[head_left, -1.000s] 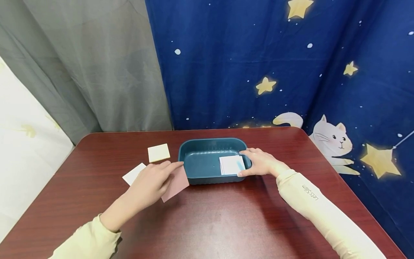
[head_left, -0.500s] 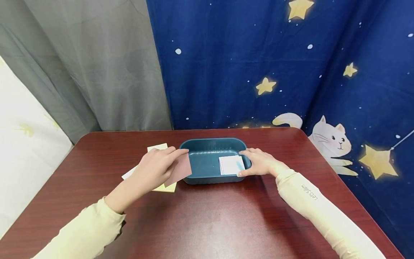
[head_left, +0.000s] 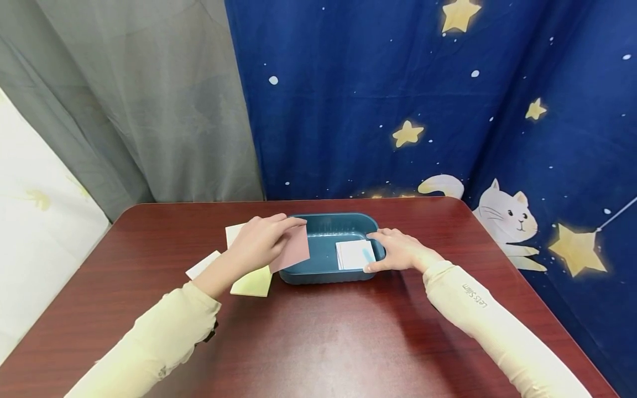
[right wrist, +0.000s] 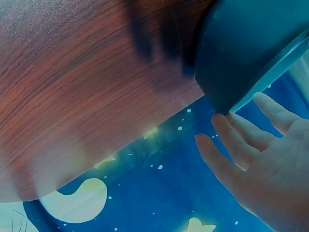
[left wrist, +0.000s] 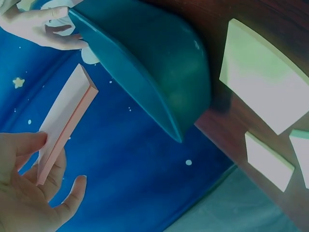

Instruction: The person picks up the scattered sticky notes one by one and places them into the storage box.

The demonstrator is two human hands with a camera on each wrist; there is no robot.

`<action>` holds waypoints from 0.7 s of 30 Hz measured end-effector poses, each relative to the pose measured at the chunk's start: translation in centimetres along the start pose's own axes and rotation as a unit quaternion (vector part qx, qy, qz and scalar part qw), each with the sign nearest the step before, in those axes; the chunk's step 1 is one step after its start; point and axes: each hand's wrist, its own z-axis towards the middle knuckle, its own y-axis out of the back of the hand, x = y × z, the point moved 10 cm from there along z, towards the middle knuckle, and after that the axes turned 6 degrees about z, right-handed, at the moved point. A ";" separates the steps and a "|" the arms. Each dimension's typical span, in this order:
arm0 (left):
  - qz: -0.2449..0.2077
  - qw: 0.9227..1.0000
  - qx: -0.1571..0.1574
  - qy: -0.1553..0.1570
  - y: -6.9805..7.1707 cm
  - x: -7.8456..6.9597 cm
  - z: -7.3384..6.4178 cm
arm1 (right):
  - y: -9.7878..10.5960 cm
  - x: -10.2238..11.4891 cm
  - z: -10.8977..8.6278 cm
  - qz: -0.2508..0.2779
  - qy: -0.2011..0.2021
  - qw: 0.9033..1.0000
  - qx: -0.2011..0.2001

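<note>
In my left hand [head_left: 261,240] is a thick pink sticky-note pad [head_left: 293,249], pinched between thumb and fingers and tilted over the left end of a dark teal plastic bin [head_left: 318,277]. The left wrist view shows the side edge of the pink pad [left wrist: 72,118]. My right hand [head_left: 403,251] spans the bin's right end, its spread fingers and thumb touching the rim. Its fingertips rest at the rim of the bin [right wrist: 241,58] in the right wrist view. Inside the bin, at its right end, lies a white pad [head_left: 354,254] with a pale blue mark.
Left of the bin, a yellow pad [head_left: 252,283], a smaller white pad [head_left: 203,264] and a pale pad [head_left: 231,233] lie on the reddish-brown table [head_left: 328,342], partly behind my left hand and forearm. Grey and blue star-patterned curtains [head_left: 348,110] hang beyond the table's back edge.
My left hand has carried the pink pad up and right, from beside the bin to over its left end, uncovering the yellow pad. My right hand stays at the bin's right rim.
</note>
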 end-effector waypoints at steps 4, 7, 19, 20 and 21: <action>-0.008 1.000 0.009 0.012 -0.9 0.2 0.5 | 0.0 -0.1 0.0 -0.004 0.001 1.000 -0.002; -0.010 1.000 0.019 0.021 -1.6 0.4 0.7 | 0.0 -0.2 0.0 -0.005 0.002 1.000 -0.004; -0.024 0.997 0.058 0.039 -3.5 1.1 1.7 | 0.0 -0.1 0.0 0.002 0.009 1.000 -0.009; -0.024 0.997 0.062 0.040 -3.7 1.1 1.8 | 0.0 -0.1 0.0 0.001 0.009 1.000 -0.009; -0.025 0.997 0.067 0.042 -3.9 1.2 1.9 | 0.0 -0.2 0.0 0.001 0.008 1.000 -0.009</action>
